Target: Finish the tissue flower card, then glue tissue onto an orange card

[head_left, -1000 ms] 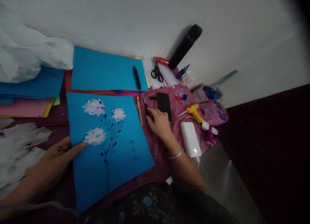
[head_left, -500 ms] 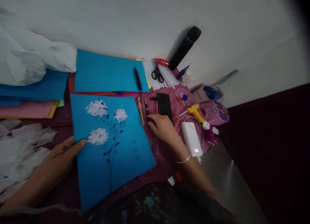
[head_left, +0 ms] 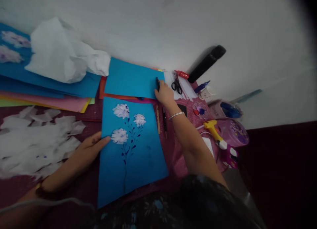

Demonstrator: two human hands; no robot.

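A blue sheet of paper (head_left: 146, 156) lies before me, with white ruffled paper flowers (head_left: 120, 136) and a painted dark-blue stem and leaves (head_left: 133, 141) on it. My left hand (head_left: 92, 144) grips its left edge, thumb on top. On a second blue sheet (head_left: 131, 78) farther back, my right hand (head_left: 164, 93) has its fingers closed around a black marker (head_left: 158, 83). Below that hand, a slim dark pen (head_left: 164, 121) and a wooden stick (head_left: 158, 120) lie side by side. My right forearm partly hides a black phone (head_left: 182, 109).
Torn white tissue pieces (head_left: 42, 139) spread at the left. Behind them are coloured sheets (head_left: 66, 102) and crumpled white tissue (head_left: 61, 54). To the right are scissors (head_left: 176, 86), a tall black cylinder (head_left: 208, 63), a paint palette (head_left: 200, 110), and a yellow glue gun (head_left: 213, 130).
My right hand has moved from beside the pen and phone up to the black marker and taken hold of it. My left hand stays on the sheet. The view has shifted left.
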